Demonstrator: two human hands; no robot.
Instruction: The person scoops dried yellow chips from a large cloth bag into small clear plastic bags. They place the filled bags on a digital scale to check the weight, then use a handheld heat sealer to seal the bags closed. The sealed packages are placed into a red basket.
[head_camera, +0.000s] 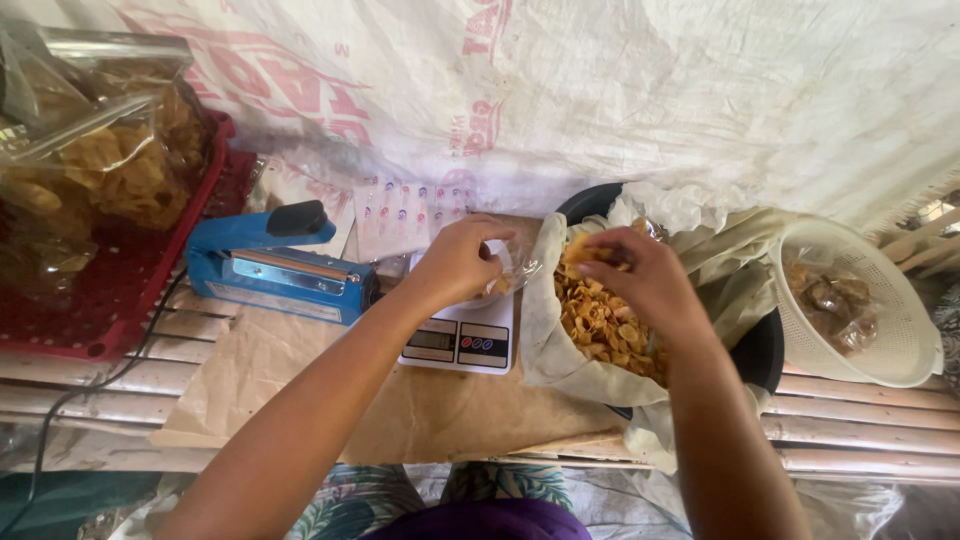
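My left hand (455, 262) holds a small clear plastic bag (508, 278) above a white kitchen scale (462, 340). A few golden chips lie inside the bag. My right hand (640, 278) pinches a bunch of chips (588, 250) just right of the bag's mouth. Beneath that hand a black basin (762, 350), lined with pale paper, is heaped with golden fried chips (600, 325). The scale rests on brown paper (300, 380) over a bamboo slat bench.
A blue heat sealer (280, 265) with a black handle lies left of the scale, its cord trailing off the bench. A red basket (120, 270) at far left holds clear bags of chips. A white colander (870, 310) with darker pieces stands at right. White sacking hangs behind.
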